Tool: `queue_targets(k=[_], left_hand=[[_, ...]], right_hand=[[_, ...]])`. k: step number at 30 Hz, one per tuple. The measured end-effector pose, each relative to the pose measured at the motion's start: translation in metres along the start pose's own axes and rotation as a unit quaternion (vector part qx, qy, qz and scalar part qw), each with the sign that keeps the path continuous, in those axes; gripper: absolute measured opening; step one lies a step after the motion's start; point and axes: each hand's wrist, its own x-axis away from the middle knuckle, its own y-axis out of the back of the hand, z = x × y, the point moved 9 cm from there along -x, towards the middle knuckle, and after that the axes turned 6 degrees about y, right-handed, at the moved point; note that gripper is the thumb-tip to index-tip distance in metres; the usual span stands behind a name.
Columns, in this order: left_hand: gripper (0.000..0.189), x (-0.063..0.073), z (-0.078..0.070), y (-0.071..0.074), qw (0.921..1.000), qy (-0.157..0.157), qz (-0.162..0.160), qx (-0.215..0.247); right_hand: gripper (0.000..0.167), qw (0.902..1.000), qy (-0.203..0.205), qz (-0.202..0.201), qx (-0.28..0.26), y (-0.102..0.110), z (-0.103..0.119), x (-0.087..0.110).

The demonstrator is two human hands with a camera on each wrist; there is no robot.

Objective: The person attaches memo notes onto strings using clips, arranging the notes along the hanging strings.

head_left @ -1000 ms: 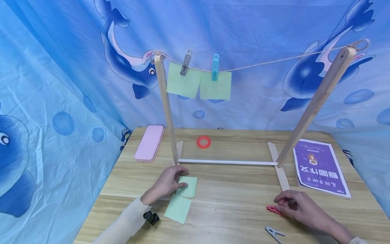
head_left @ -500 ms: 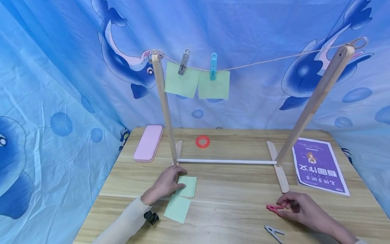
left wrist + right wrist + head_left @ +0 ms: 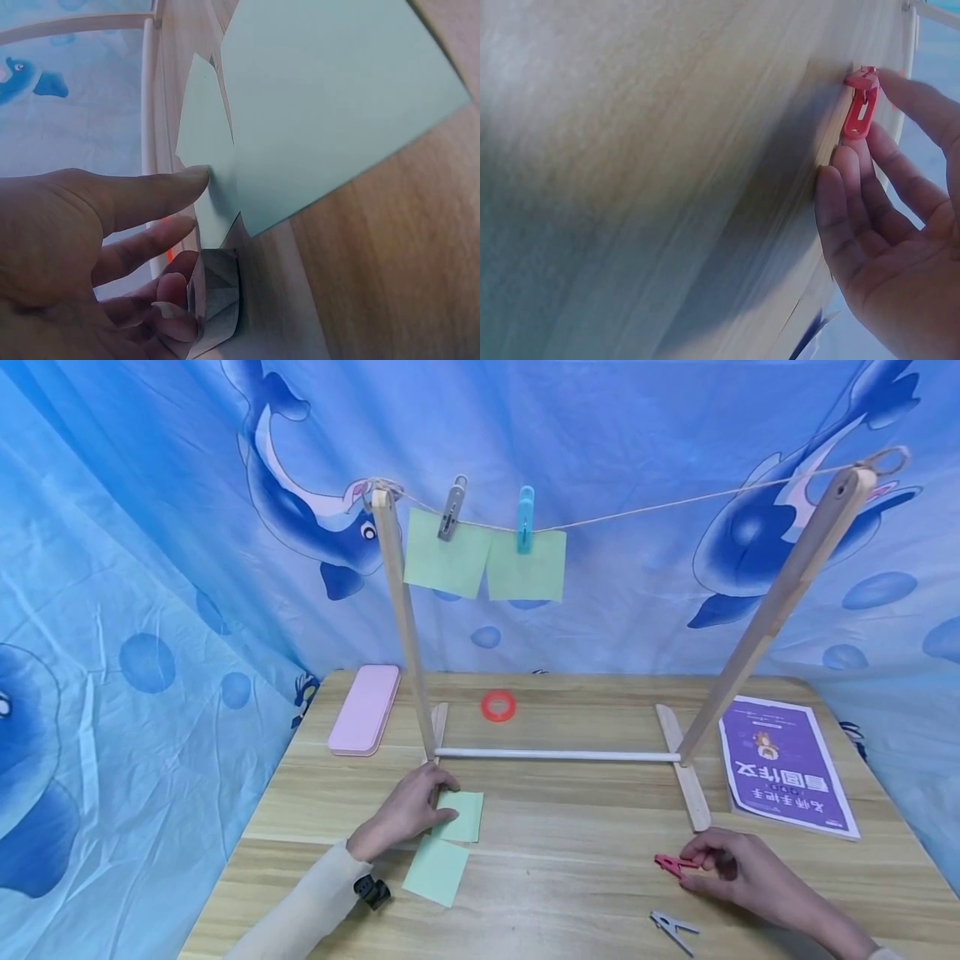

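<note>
My right hand pinches a red clothespin by its handle ends between thumb and fingertips, close over the table. In the right wrist view the red clothespin spans the gap from thumb to forefinger. My left hand lies beside the wooden foot of the frame, its thumb tip on the farther green paper square. The left wrist view shows this thumb straight and the other fingers loosely bent at the wooden foot. A second green paper square lies nearer, against the first. A grey clothespin lies near my right hand.
Two green papers hang from a string by a grey clothespin and a blue one. Wooden posts and a white rod form the frame. Behind are a pink case, red tape ring and purple book.
My right thumb and fingers have shifted on the red clothespin, which has turned slightly and now shows more of its handles. My left hand stays at the paper, and the head view has shifted slightly.
</note>
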Motion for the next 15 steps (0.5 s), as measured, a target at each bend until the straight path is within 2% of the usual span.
queue_targets(k=[7,15], left_hand=[[0.03,-0.0019,-0.0017,0.0012,0.9998,-0.009,-0.003,-0.019],[0.029,-0.0003,-0.0033,-0.0013,0.9995,-0.01,-0.001,-0.031]], right_hand=[[0.026,0.9991,0.041,-0.008,0.007,0.0005,0.0035,-0.0011],[0.026,0.9999,0.011,0.006,0.01,-0.0038,-0.0032,-0.0009]])
